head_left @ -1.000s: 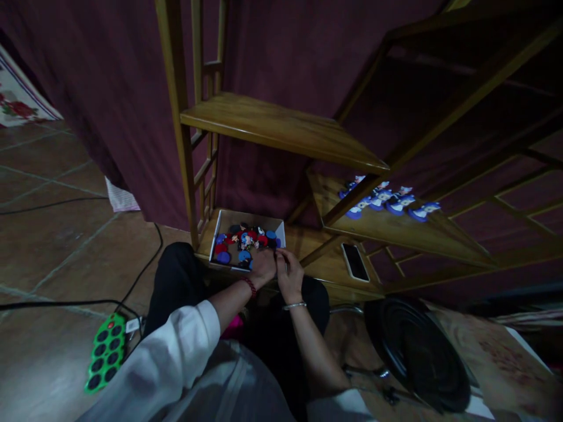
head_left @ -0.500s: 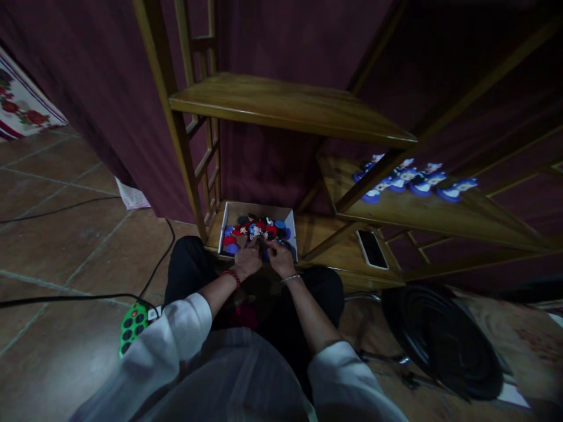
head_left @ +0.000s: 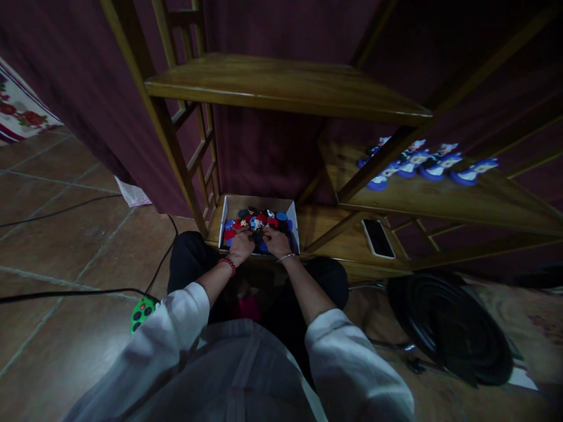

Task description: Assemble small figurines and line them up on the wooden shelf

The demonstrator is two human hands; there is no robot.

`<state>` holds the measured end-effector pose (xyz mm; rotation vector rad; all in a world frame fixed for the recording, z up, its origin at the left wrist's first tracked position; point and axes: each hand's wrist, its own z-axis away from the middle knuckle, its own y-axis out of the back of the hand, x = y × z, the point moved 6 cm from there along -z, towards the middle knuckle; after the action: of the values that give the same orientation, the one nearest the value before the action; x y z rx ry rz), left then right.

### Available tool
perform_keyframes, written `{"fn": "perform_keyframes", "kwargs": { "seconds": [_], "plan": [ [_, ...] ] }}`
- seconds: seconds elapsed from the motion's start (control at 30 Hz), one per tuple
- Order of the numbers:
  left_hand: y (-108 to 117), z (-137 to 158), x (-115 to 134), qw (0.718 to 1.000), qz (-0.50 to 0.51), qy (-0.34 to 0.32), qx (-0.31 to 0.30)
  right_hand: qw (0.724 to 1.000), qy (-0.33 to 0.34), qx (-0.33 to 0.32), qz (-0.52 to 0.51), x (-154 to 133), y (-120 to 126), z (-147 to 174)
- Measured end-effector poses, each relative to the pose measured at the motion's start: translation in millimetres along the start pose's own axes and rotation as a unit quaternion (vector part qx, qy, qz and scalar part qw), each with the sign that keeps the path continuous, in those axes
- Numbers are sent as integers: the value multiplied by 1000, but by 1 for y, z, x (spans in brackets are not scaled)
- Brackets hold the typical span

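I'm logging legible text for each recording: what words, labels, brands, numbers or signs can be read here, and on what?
None can be read.
Open box: no lettering can be made out.
Phone: dark screen, no text visible.
Green power strip: any marking is too small to read.
Shelf figures: too blurred to show any text.

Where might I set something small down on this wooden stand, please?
The upper shelf shows bare wood. The bottom board has a free patch between the box and the phone, though a slanting bar crosses the view there. The box is crowded: toys fill it, with the left hand and right hand among them. Blue-based figures cluster on the side shelf.
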<state>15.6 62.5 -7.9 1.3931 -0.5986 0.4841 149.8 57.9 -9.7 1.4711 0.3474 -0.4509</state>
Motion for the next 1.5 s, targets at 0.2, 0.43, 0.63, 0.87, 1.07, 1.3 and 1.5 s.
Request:
{"fn": "perform_keyframes", "kwargs": {
  "seconds": [0.2,0.43,0.63,0.87,1.07,1.3,1.5],
  "plan": [
    [4,-7,-21,993,41,110,-13,998,33,-20,-54,6,-7,6],
    [2,-13,-25,993,13,98,-67,991,64,-45,-106,9,-15,2],
    [-2,-13,-28,992,54,92,-65,982,52,-33,-180,19,-24,-1],
    [-10,-13,-36,980,162,101,-58,976,57,-34,-206,16,-15,3],
    [-16,-14,-36,954,278,84,-67,975,64,-28,-213,9,-4,8],
    [-13,-9,-29,936,333,80,-77,971,63,36,-228,7,3,10],
    [-8,-7,-24,938,327,86,-73,982,39,97,-158,13,21,16]
  ]
}}
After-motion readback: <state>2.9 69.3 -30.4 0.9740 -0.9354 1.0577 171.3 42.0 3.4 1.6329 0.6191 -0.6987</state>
